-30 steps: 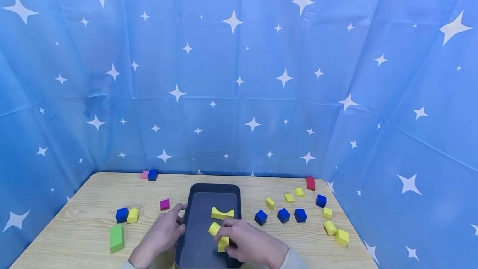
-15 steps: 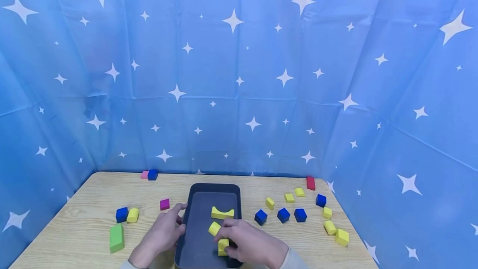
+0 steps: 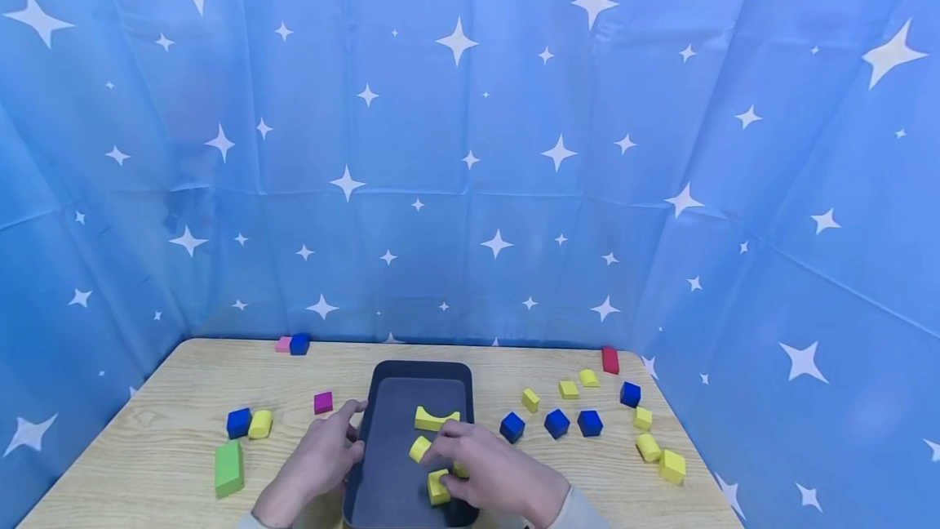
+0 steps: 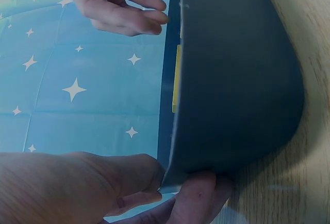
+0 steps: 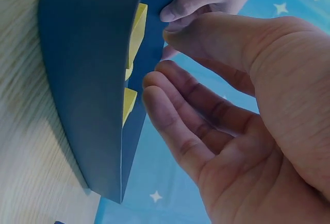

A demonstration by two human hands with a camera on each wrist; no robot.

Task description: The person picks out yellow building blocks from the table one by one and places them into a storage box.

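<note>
My left hand [image 3: 323,451] grips the left wall of a dark grey tray [image 3: 382,504]; in the left wrist view its thumb and fingers lie on either side of the rim. Above the tray's right half is my right hand [image 3: 499,468]. In the right wrist view, its thumb and fingers are apart with nothing between them. Inside the tray lie a yellow arch block [image 3: 429,420], a yellow cylinder [image 3: 419,449] near the right fingertips and a yellow block [image 3: 438,490] beneath the hand. Another yellow piece [image 3: 460,470] is partly hidden by the right hand.
Right of the tray are blue cubes [image 3: 556,423], several yellow blocks [image 3: 671,466] and a red block [image 3: 610,360]. To the left are a green block [image 3: 229,468], a blue cube [image 3: 238,423], a yellow cylinder [image 3: 260,424] and a magenta block [image 3: 323,402]. A starry curtain hangs behind.
My right hand has lifted slightly and its fingers have come away from the yellow block. That block has turned and shifted slightly nearer. My left hand stays at the tray wall.
</note>
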